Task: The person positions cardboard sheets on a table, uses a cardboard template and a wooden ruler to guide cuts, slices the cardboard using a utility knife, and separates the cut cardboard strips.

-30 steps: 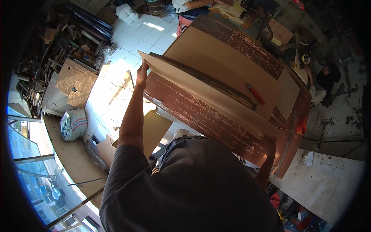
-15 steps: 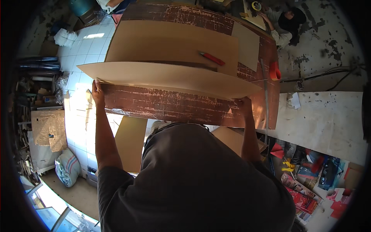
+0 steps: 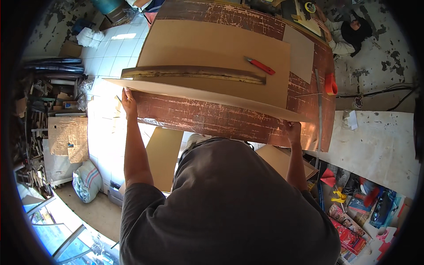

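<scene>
My left hand (image 3: 129,104) grips the left end of a raised cardboard strip (image 3: 207,98), thumb on top. At its right end my right hand (image 3: 292,130) is closed on the edge. The strip stands nearly edge-on along the near side of a large flat cardboard sheet (image 3: 212,44); whether the two are joined I cannot tell. Just beyond the strip, a long brown straight bar (image 3: 194,73) lies on the sheet. A red utility knife (image 3: 260,65) rests on the sheet, right of its middle.
A worn reddish-brown table (image 3: 185,111) carries the sheet. Near its right edge are an orange-red tape roll (image 3: 331,84) and a thin metal strip (image 3: 319,110). Another person (image 3: 346,37) works at the far right. Tools and packages (image 3: 353,221) clutter the lower right.
The raised strip has turned more edge-on and shows less of its face. The brown bar, mostly hidden before, now shows along its length. Both hands keep their hold; the whole view has shifted.
</scene>
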Action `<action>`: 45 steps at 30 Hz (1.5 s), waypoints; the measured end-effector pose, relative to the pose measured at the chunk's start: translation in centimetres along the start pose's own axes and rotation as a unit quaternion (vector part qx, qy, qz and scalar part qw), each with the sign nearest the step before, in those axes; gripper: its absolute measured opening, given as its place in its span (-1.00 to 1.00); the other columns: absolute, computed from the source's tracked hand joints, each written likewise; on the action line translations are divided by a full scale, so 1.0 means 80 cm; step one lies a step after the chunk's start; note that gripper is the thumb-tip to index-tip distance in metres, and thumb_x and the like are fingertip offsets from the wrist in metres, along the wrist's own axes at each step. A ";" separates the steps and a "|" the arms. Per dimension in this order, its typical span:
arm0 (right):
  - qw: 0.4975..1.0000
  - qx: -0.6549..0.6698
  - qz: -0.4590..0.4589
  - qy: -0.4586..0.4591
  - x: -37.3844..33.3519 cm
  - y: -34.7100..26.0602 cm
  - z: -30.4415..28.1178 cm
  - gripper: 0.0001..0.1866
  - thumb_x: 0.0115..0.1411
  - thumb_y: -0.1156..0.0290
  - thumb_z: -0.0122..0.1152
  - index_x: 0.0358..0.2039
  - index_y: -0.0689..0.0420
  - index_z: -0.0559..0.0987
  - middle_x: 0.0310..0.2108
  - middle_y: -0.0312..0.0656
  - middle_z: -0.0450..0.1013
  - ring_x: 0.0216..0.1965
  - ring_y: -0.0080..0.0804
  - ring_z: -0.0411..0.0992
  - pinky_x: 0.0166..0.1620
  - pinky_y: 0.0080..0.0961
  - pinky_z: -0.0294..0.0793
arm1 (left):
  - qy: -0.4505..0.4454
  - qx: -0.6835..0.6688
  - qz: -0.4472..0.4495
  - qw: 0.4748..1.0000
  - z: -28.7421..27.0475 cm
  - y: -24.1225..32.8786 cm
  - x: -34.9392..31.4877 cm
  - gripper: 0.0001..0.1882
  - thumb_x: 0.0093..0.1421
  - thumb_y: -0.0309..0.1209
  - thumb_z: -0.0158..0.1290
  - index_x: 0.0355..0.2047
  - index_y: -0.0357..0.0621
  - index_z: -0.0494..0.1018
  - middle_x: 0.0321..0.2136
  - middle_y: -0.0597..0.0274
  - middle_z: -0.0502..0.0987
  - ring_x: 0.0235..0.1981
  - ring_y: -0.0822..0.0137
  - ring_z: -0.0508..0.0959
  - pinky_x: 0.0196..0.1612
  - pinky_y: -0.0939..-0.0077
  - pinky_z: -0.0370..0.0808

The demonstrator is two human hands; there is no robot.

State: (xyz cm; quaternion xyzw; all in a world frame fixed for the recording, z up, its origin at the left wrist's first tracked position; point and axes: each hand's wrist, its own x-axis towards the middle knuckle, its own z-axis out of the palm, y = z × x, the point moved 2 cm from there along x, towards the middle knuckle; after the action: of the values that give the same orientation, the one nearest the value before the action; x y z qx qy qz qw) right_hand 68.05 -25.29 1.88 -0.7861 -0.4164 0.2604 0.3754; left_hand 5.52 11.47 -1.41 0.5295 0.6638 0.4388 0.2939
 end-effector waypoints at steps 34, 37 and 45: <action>0.969 -0.161 -0.116 0.146 -0.002 0.015 0.020 -0.76 0.33 0.40 0.17 -0.05 0.23 0.53 -0.16 0.00 0.55 -0.09 -0.11 0.53 -0.04 -0.30 0.48 | 0.003 0.105 0.064 0.992 -0.011 0.010 -0.003 -0.35 0.49 0.02 -0.29 -0.17 -0.42 0.48 -0.42 -0.21 0.52 -0.41 -0.02 0.44 -0.23 0.16 0.41; 0.958 -0.201 -0.127 0.159 -0.001 0.014 0.023 -0.77 0.34 0.36 0.14 -0.08 0.23 0.54 -0.13 0.01 0.54 -0.06 -0.08 0.51 0.01 -0.27 0.45 | 0.016 0.053 0.022 0.998 -0.018 -0.013 0.004 -0.32 0.49 0.06 -0.32 -0.06 -0.40 0.50 -0.25 -0.23 0.58 -0.22 -0.04 0.55 -0.07 0.18 0.44; 0.958 -0.224 -0.079 0.158 -0.004 0.007 0.024 -0.71 0.34 0.24 0.09 -0.11 0.18 0.59 -0.13 0.02 0.53 -0.06 0.01 0.49 0.00 -0.19 0.45 | -0.025 -0.047 -0.048 0.997 -0.012 -0.013 0.005 -0.19 0.47 0.12 -0.39 0.27 -0.51 0.23 0.25 -0.26 0.34 0.30 -0.04 0.33 0.33 0.25 0.22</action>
State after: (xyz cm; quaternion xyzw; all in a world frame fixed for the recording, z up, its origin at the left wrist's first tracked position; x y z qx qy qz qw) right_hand 66.70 -25.06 0.35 -0.8457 -0.4602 0.0020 0.2704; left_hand 4.15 11.55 -1.87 0.4934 0.6598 0.4411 0.3559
